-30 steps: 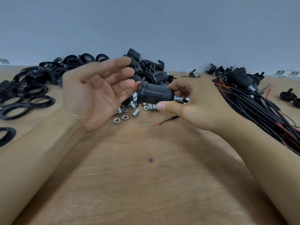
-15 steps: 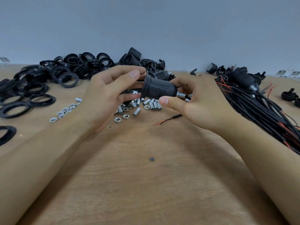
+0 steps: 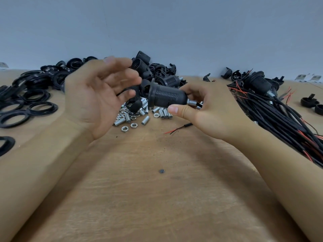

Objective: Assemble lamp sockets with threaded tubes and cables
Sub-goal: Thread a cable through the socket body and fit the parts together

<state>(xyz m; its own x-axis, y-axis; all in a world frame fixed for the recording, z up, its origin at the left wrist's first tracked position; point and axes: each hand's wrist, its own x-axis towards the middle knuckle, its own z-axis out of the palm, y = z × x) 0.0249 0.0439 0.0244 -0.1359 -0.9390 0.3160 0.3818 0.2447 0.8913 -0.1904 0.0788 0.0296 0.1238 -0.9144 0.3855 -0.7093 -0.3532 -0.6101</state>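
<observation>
My right hand (image 3: 208, 109) holds a black ribbed lamp socket (image 3: 167, 98) level above the table, thumb and fingers pinching its narrow end. A silver threaded tube (image 3: 192, 102) sticks out of that end, with a black cable running back into my palm. The cable's red and black stripped end (image 3: 176, 129) lies on the wood below. My left hand (image 3: 97, 96) hovers just left of the socket's wide mouth, palm up, fingers spread and blurred, holding nothing.
Loose silver threaded tubes and hex nuts (image 3: 136, 117) lie under the hands. Black rings (image 3: 26, 103) cover the left side. A pile of black sockets (image 3: 157, 74) sits at the back. A bundle of black and red cables (image 3: 279, 116) fills the right. The wooden table (image 3: 157, 189) stretches in front.
My left hand has let go of the socket's wide end and opened, pulling slightly left. My right hand keeps the socket in nearly the same place.
</observation>
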